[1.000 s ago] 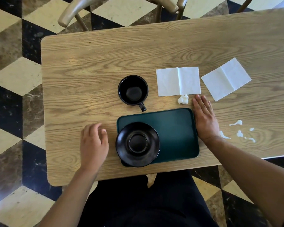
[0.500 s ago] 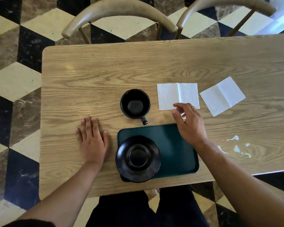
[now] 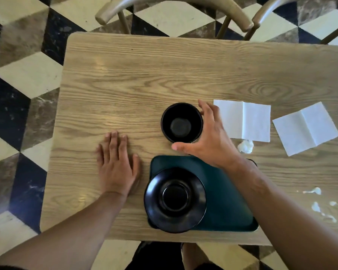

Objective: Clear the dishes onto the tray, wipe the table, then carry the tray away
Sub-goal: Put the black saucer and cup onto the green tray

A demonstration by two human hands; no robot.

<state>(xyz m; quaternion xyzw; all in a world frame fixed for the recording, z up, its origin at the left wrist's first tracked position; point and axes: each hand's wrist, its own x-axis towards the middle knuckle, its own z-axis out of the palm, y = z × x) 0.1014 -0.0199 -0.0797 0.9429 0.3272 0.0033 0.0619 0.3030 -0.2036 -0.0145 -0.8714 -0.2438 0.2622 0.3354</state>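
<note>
A dark green tray [image 3: 219,193] lies at the near edge of the wooden table [image 3: 144,78]. A black saucer [image 3: 175,199] rests on the tray's left end, overhanging its edge. Just beyond the tray stands an empty black cup [image 3: 181,122]. My right hand [image 3: 209,137] curves around the cup's right side, fingers spread, thumb at its near rim; its handle is hidden. My left hand [image 3: 116,162] lies flat on the table left of the tray, holding nothing.
Two unfolded white napkins [image 3: 246,118] [image 3: 304,127] lie to the right, with a crumpled white wad [image 3: 245,146] by the nearer one. White spilled blobs [image 3: 318,205] mark the table at right. Two wooden chairs [image 3: 174,4] stand at the far edge.
My right hand moved left from the tray's right edge, past the napkin, to the cup. My left hand slid slightly away from me and flattened. The view shifted closer.
</note>
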